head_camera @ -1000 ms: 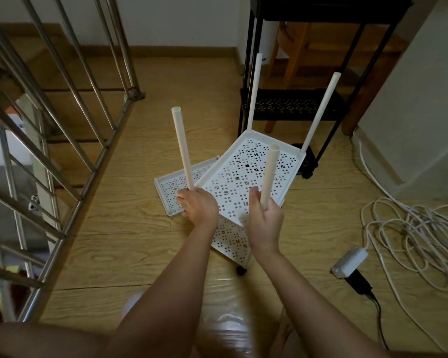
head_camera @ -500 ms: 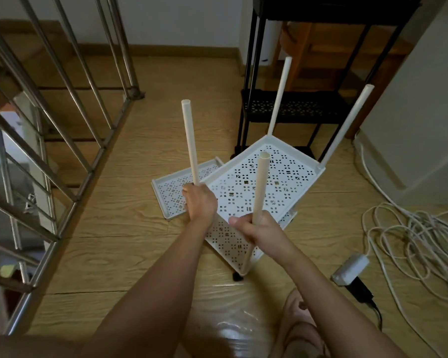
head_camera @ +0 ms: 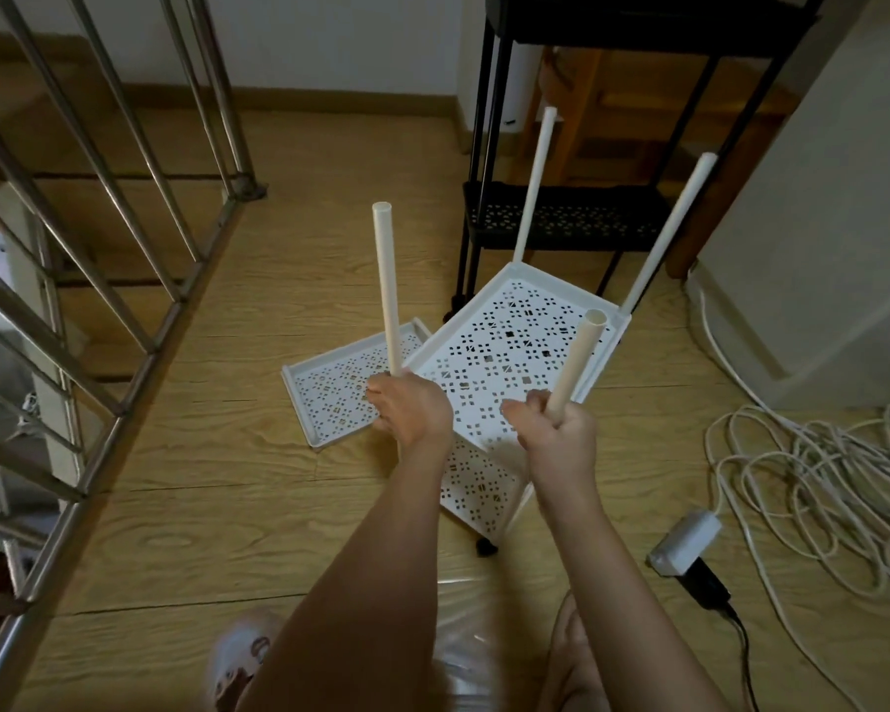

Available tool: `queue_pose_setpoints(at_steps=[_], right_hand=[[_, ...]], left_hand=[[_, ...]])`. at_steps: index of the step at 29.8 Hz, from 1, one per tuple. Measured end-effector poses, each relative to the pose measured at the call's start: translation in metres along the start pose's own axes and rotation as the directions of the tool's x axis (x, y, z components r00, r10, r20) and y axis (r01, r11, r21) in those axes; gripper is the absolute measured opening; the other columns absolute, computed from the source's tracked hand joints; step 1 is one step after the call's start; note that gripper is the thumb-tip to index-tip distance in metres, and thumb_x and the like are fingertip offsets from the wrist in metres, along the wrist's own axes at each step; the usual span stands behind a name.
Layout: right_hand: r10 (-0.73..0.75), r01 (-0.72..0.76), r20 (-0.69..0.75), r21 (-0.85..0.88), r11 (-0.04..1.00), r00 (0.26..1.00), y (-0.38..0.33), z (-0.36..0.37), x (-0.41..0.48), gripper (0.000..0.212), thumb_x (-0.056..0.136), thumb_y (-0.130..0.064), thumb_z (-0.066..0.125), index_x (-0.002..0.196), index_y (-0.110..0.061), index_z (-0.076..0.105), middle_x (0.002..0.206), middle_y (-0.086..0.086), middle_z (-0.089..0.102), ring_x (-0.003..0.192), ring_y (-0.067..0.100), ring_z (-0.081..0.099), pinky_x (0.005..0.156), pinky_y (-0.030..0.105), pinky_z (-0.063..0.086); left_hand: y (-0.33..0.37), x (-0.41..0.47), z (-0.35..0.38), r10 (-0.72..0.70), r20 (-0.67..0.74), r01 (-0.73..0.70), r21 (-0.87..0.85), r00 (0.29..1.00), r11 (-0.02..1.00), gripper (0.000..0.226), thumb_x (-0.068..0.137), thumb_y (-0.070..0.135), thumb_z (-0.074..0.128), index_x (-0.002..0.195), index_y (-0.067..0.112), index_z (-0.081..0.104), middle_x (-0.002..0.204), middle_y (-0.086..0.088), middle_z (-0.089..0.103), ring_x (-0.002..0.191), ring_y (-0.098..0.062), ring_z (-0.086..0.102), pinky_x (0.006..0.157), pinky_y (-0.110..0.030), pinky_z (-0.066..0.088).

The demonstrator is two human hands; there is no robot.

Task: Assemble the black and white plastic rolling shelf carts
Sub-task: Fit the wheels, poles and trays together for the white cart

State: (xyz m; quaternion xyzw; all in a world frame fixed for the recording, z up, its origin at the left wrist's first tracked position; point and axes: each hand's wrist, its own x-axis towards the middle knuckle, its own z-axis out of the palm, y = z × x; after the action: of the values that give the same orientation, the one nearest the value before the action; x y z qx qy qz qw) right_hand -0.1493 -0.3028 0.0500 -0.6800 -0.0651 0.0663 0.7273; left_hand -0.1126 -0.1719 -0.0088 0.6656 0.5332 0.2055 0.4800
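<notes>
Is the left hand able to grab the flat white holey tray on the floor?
Probably yes: left hand is near the white perforated plastic tray, nothing between, but it grips a white pole.

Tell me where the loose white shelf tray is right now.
In the head view the loose white shelf tray lies flat on the wooden floor, left of centre, just left of the left hand and partly hidden behind the white cart.
</notes>
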Motion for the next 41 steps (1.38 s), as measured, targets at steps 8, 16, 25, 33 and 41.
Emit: queue_pose_setpoints(at_steps=[8, 16, 25, 33, 41], right_hand=[[0.073, 0.048, 0.466, -0.241, 0.969, 0.882, 0.007, -0.012, 0.015, 0.034, 0.078, -0.017, 0.075, 0.062, -0.019, 0.045, 0.062, -0.001, 0.046, 0.061, 0.014, 0.049, 0.063, 0.026, 0.047], [-0.101, 0.643, 0.640, -0.729, 0.233, 0.762, 0.049, -0.067, 0.075, 0.014, 0.084, -0.035, 0.065, 0.094, -0.025, 0.069, 0.090, -0.009, 0.060, 0.086, 0.014, 0.052, 0.078, 0.041, 0.049], [-0.419, 0.631, 0.533, -0.764, 0.135, 0.735, 0.089, -0.004, 0.093, 0.024, 0.093, -0.035, 0.044, 0.087, -0.020, 0.062, 0.081, -0.003, 0.056, 0.075, 0.015, 0.049, 0.081, 0.025, 0.022], [-0.436, 0.599, 0.481, -0.778, 0.187, 0.761, 0.099, 0.029, 0.109, 0.022, 0.093, -0.034, 0.046, 0.090, -0.022, 0.064, 0.085, -0.006, 0.056, 0.082, 0.012, 0.049, 0.081, 0.023, 0.018], [-0.443, 0.568, 0.451, -0.804, 0.174, 0.775, 0.102, 0.031, 0.118, 0.024, 0.092, -0.036, 0.047, 0.092, -0.021, 0.065, 0.084, -0.005, 0.056, 0.075, 0.016, 0.050, 0.073, 0.024, 0.018]], left_hand=[[0.007, 0.040, -0.008, 0.067, 0.220, -0.088, 0.088, 0.973, 0.992, 0.036, 0.101, 0.022, 0.035, 0.128, -0.001, 0.035, 0.129, -0.019, 0.042, 0.111, -0.034, 0.049, 0.094, -0.047, 0.042], [-0.004, 0.099, -0.035, 0.207, 0.681, -0.300, 0.020, 0.703, 0.954, 0.068, 0.093, 0.060, 0.036, 0.140, 0.012, 0.036, 0.132, -0.003, 0.049, 0.118, -0.022, 0.050, 0.101, -0.042, 0.042], [-0.136, 0.180, -0.042, 0.078, 0.578, -0.431, 0.505, 0.813, 0.748, 0.031, 0.091, 0.017, 0.057, 0.119, 0.005, 0.061, 0.127, -0.016, 0.056, 0.111, -0.028, 0.057, 0.091, -0.028, 0.042], [-0.160, 0.214, -0.016, 0.194, 0.618, -0.629, 0.633, 0.762, 0.451, 0.046, 0.089, 0.004, 0.049, 0.133, 0.019, 0.048, 0.156, -0.004, 0.022, 0.139, -0.028, 0.025, 0.109, -0.039, 0.031], [-0.159, 0.228, -0.010, 0.014, 0.587, -0.568, 0.777, 0.810, 0.273, 0.030, 0.092, 0.027, 0.056, 0.119, 0.014, 0.052, 0.122, -0.007, 0.043, 0.107, -0.024, 0.053, 0.087, -0.035, 0.050]])
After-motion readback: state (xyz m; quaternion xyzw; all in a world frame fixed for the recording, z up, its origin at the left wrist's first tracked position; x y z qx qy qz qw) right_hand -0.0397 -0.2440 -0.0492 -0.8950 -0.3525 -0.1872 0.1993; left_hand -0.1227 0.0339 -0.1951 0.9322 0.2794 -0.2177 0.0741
